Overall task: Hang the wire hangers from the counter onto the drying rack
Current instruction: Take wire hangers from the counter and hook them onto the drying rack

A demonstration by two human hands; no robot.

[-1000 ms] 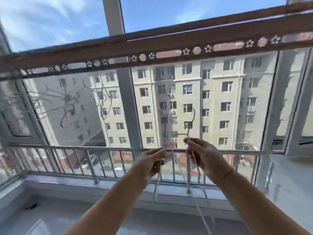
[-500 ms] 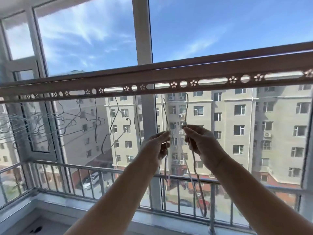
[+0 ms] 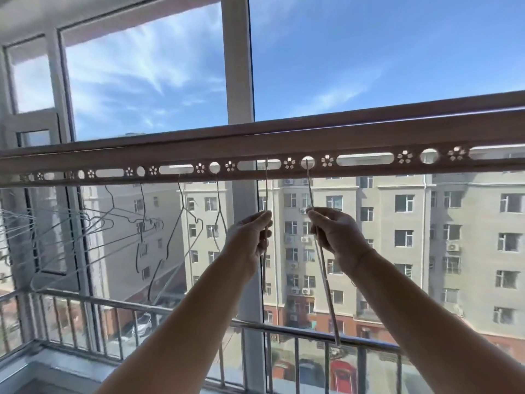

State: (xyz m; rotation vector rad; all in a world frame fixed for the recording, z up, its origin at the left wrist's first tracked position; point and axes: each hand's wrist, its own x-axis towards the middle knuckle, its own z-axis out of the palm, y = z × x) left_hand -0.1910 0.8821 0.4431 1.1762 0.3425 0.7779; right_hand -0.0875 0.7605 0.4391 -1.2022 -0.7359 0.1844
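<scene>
Your left hand (image 3: pixel 250 237) is pinching one wire hanger (image 3: pixel 266 191) and your right hand (image 3: pixel 335 237) is pinching a second hanger (image 3: pixel 310 191), both mid-frame, fingertips closed on the thin necks. Both tops are reaching up to the cutout holes in the drying rack (image 3: pixel 355 143) crossing the centre; can't tell if they're hooked. More hangers (image 3: pixel 181 223) are dangling at left.

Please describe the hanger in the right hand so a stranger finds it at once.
Find the drying rack with flower holes across the window. Below it, the left hand holds an upright hanger. The right hand's hanger slants, its top at a round hole.
</scene>
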